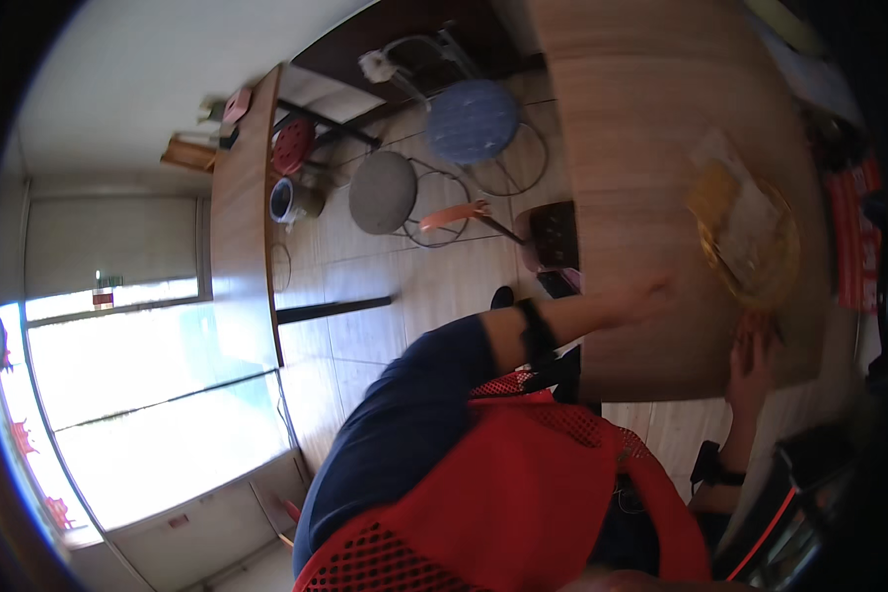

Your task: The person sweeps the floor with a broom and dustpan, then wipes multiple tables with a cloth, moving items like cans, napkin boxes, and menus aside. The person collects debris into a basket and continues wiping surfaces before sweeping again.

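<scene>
A round yellow basket (793, 255) stands on the wood-grain table (636, 148). Clear plastic wrapping (747, 229) and a yellow-orange piece (712, 194), too blurred to name, lie in it. My right hand (753, 355) is at the basket's near rim, fingers pointing towards it; whether they grip the rim or something small and dark beside it is unclear. Motion blurs my left hand (640, 300), which is over the table to the left of the basket and apart from it. No object shows in that hand, but its fingers cannot be made out.
To the left stand a blue-topped stool (473, 122), a grey round stool (383, 192), a red stool (294, 146) and a bin (296, 201). Another table (244, 222) is beyond, by a bright window (155, 399). A chair (551, 237) touches the near table's left side.
</scene>
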Demonstrator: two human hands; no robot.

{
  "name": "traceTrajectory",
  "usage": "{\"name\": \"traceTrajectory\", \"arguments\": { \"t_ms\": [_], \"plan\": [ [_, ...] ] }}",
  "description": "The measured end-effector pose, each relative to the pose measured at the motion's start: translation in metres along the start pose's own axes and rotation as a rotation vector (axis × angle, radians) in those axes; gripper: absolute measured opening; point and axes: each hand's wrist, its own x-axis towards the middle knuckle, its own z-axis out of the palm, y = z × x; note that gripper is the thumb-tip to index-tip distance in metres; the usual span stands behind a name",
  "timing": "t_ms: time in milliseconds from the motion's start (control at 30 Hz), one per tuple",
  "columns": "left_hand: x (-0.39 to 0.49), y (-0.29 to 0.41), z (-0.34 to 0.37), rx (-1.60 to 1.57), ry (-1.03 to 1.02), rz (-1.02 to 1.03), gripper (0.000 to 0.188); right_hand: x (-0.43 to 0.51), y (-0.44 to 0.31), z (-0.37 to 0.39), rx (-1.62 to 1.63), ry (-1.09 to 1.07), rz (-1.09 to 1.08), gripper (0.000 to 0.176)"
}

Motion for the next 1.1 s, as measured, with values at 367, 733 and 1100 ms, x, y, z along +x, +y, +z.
{"name": "traceTrajectory", "arguments": {
  "t_ms": [367,733,1100],
  "plan": [
    [-0.206,-0.228,-0.356,-0.174,0.422,-0.521,0.051,0.023,-0.344,-0.015,0.407,0.037,-0.463,0.034],
    [-0.085,-0.291,-0.561,-0.321,0.618,-0.357,0.055,0.046,-0.458,0.104,0.182,-0.270,0.017,0.037],
    [-0.361,-0.385,-0.693,-0.887,2.410,-0.026,0.058,0.091,-0.439,0.094,-0.179,-0.145,-0.547,0.049]
  ]
}}
